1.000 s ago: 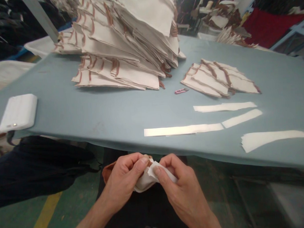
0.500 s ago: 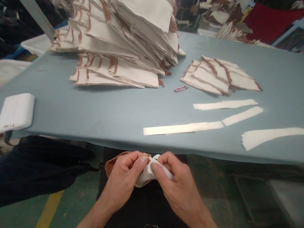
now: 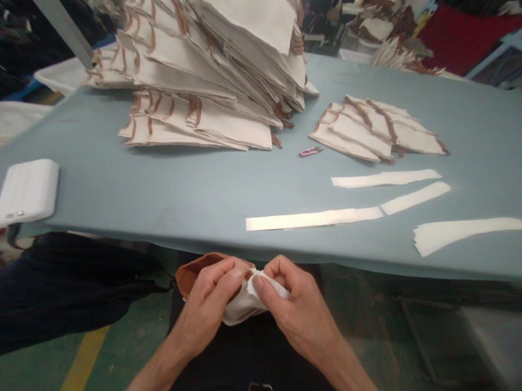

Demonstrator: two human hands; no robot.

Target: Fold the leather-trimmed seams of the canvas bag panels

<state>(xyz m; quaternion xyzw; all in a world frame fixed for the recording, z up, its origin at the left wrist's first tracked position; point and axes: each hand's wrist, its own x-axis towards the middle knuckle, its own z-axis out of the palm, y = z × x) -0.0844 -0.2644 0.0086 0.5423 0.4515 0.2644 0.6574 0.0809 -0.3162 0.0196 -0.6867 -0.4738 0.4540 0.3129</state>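
Over my lap, just below the table edge, I hold a cream and brown fabric piece [image 3: 241, 311], its brown side [image 3: 195, 272] flaring out at the left. My left hand [image 3: 211, 294] is closed, thumb and index finger pinching the edge of this fabric. Close beside it, my right hand [image 3: 297, 302] is closed too, the thumb pressing a white, ragged-edged piece [image 3: 277, 287] against the fingers. Whether that white piece is cloth or paper I cannot tell. The two pinches nearly meet, and the fingers hide part of the fabric between them.
A tall stack of cream fabric pieces with brown edging [image 3: 197, 78] stands on the blue-grey table [image 3: 158, 187]. To its right lie a smaller pile [image 3: 370, 126], pink thread snips [image 3: 311, 152] and several white strips [image 3: 313, 219]. A white box [image 3: 27, 191] sits at the left edge.
Both hands have shifted slightly left with the fabric. More of the brown side shows at the left, and more cream cloth hangs below the fingers. Both pinches have stayed closed.
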